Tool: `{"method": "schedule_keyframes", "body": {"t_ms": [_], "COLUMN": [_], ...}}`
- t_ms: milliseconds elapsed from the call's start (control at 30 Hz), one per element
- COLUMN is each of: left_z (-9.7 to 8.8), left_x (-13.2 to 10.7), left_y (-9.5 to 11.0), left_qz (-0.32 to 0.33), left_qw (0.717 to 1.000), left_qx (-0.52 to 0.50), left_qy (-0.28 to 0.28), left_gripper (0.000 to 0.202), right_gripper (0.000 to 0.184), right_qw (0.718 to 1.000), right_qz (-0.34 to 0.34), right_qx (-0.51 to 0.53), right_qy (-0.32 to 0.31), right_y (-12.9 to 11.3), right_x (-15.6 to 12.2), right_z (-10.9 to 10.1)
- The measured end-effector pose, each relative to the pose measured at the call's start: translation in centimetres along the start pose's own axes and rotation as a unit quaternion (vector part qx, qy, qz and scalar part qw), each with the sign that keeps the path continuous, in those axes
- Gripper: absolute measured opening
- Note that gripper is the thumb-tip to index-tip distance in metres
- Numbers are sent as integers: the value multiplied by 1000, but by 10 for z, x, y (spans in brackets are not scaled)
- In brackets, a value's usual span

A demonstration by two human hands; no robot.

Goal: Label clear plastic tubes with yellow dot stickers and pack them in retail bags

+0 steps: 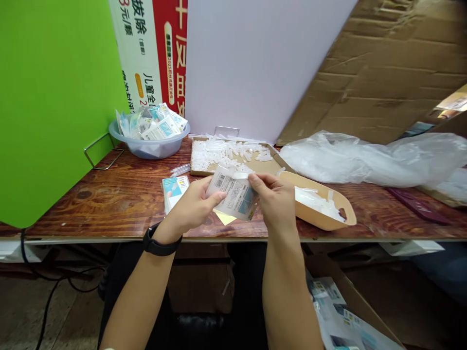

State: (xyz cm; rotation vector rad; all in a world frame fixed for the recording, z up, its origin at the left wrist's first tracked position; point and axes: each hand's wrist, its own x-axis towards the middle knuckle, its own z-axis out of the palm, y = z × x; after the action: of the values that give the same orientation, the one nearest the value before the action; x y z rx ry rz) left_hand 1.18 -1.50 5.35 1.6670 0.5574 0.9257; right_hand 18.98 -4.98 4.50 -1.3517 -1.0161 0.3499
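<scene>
Both of my hands hold one small clear plastic packet (235,194) with a barcode label and a blue print, just above the near edge of the wooden table (120,194). My left hand (193,206), with a black band on its wrist, pinches the packet's left side. My right hand (275,199) pinches its upper right edge. A yellow slip (225,218) lies under the packet. A stack of similar packets (174,189) lies just left of my left hand.
A flat cardboard tray (270,166) of several small white plastic tubes sits behind my hands. A tan scoop tray (324,206) is at the right, a blue bowl (149,146) of filled packets at the back left, a crumpled clear bag (372,158) at the right. A box with packets (343,316) stands on the floor.
</scene>
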Motion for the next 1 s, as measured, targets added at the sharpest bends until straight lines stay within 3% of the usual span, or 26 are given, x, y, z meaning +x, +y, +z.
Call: {"method": "schedule_keyframes", "body": {"t_ms": [100, 167, 300, 467, 567, 767, 1000], "left_z": [-2, -5, -5, -1, -2, -5, -4], "left_x": [-1, -2, -3, -3, -3, -3, -5], "left_y": [1, 3, 2, 0, 0, 0, 3], "left_qz": [-25, -32, -55, -48, -32, -30, -45], "left_qw": [999, 998, 992, 996, 995, 995, 993], "left_qx": [-32, -49, -80, 9, 67, 96, 108], "left_qy": [8, 32, 77, 74, 59, 14, -10], "left_gripper": [24, 24, 25, 31, 30, 26, 19], "right_gripper": [28, 25, 23, 23, 25, 20, 27], "right_qw": [986, 979, 992, 975, 959, 947, 944], "right_qz": [-18, -17, -30, -187, -234, -180, -78], "right_qx": [-12, -22, -43, -113, -152, -86, -41], "right_qy": [164, 203, 116, 47, -54, -253, -318], "right_y": [18, 28, 25, 0, -9, -21, -17], "right_x": [16, 24, 21, 0, -5, -8, -7], "right_z": [-12, -20, -19, -10, -11, -19, -18]}}
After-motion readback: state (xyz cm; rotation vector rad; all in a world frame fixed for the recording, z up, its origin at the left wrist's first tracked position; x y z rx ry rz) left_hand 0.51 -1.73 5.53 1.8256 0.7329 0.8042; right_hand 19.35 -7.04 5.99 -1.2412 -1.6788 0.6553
